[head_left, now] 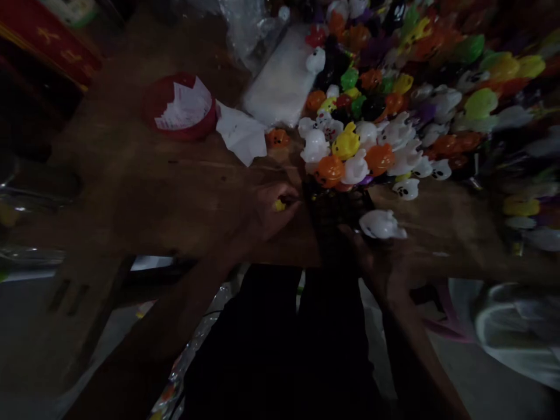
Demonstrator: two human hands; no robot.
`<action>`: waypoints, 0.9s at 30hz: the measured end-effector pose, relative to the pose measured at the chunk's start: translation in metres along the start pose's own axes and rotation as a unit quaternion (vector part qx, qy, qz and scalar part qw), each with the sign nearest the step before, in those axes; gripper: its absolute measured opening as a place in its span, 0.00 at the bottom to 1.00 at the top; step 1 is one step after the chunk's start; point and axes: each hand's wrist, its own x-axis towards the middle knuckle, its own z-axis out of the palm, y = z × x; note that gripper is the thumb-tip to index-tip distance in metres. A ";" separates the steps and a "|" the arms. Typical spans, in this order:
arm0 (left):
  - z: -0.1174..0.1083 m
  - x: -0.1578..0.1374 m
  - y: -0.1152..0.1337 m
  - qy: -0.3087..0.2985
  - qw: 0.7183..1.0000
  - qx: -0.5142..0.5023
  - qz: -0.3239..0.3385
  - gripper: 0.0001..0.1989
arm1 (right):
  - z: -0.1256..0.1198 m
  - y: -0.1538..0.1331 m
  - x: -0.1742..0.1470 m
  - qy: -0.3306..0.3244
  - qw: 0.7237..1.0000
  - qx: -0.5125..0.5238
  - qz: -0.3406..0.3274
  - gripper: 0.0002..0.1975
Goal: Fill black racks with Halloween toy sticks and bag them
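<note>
My left hand (271,213) is just above the wooden table, its fingers curled round a small yellow piece (280,205) that shows between thumb and forefinger. Most of that piece is hidden. On the right, my right hand (380,256) holds a white ghost-shaped plastic figure (382,224) near the table's front edge; its fingers are dark and partly hidden. Between the hands lies a dark gridded tray or mat (339,213). Beyond it is a pile of small plastic figures, among them an orange pumpkin figure (329,171) and a yellow figure (346,141).
A red round bowl (205,125) with paper slips stands at the back left, beside a white paper piece (242,133). A stack of clear plastic bags (280,79) lies behind. An orange figure (277,138) sits alone. The wooden table (131,204) ends close to my legs.
</note>
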 end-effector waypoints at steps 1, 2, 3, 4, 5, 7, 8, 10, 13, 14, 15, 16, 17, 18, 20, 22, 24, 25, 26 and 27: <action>0.001 -0.002 0.001 -0.006 1.000 -0.002 0.012 0.10 | 0.006 -0.003 0.001 0.005 1.000 0.011 0.004 0.16; 0.002 -0.004 0.003 -0.016 0.999 0.002 0.028 0.14 | 0.012 -0.006 0.003 0.007 1.000 0.019 0.008 0.16; 0.004 -0.004 0.005 -0.024 0.999 0.011 0.043 0.19 | 0.017 -0.009 0.005 0.008 0.999 0.028 0.014 0.15; 0.007 -0.003 0.007 -0.032 0.998 0.024 0.053 0.23 | 0.021 -0.012 0.007 0.008 0.999 0.034 0.022 0.15; 0.009 -0.002 0.010 -0.039 0.997 0.039 0.056 0.27 | 0.025 -0.014 0.009 0.010 0.999 0.036 0.027 0.15; 0.012 0.002 0.016 -0.051 0.996 0.062 0.044 0.29 | 0.029 -0.016 0.013 0.007 0.999 0.033 0.038 0.14; 0.012 0.003 0.019 -0.055 0.996 0.069 0.032 0.28 | 0.030 -0.016 0.014 0.008 0.998 0.034 0.044 0.15; 0.011 0.005 0.023 -0.058 0.995 0.082 0.011 0.25 | 0.031 -0.018 0.015 0.022 0.996 0.048 0.065 0.15; 0.008 0.005 0.026 -0.067 0.994 0.089 0.001 0.24 | 0.033 -0.022 0.014 0.060 0.989 0.093 0.096 0.15; 0.007 0.004 0.026 -0.070 0.994 0.089 0.000 0.24 | 0.034 -0.024 0.013 0.063 0.988 0.101 0.100 0.14; 0.007 0.004 0.027 -0.075 0.993 0.089 -0.004 0.23 | 0.036 -0.026 0.013 0.064 0.988 0.100 0.099 0.14; 0.006 0.003 0.027 -0.081 0.993 0.089 -0.010 0.23 | 0.037 -0.027 0.012 0.062 0.990 0.088 0.093 0.15; 0.006 0.003 0.027 -0.086 0.992 0.090 -0.018 0.22 | 0.039 -0.027 0.011 0.059 0.992 0.068 0.084 0.16; 0.007 0.003 0.027 -0.090 0.991 0.093 -0.026 0.22 | 0.041 -0.026 0.011 0.058 0.995 0.045 0.072 0.16; 0.008 0.002 0.027 -0.095 0.989 0.102 -0.040 0.22 | 0.043 -0.023 0.010 0.066 0.997 -0.008 0.042 0.15; 0.011 0.002 0.026 -0.092 0.989 0.106 -0.041 0.22 | 0.044 -0.017 0.009 0.078 0.995 -0.059 0.008 0.15; 0.012 0.002 0.023 -0.086 0.991 0.099 -0.033 0.21 | 0.046 -0.012 0.008 0.084 0.991 -0.103 -0.033 0.14; 0.012 0.002 0.022 -0.083 0.992 0.093 -0.026 0.20 | 0.047 -0.011 0.007 0.078 0.988 -0.119 -0.052 0.14; 0.012 0.002 0.021 -0.082 0.993 0.086 -0.019 0.18 | 0.047 -0.009 0.007 0.068 0.987 -0.131 -0.068 0.13; 0.011 0.002 0.021 -0.082 0.993 0.082 -0.015 0.17 | 0.048 -0.009 0.007 0.057 0.985 -0.139 -0.080 0.12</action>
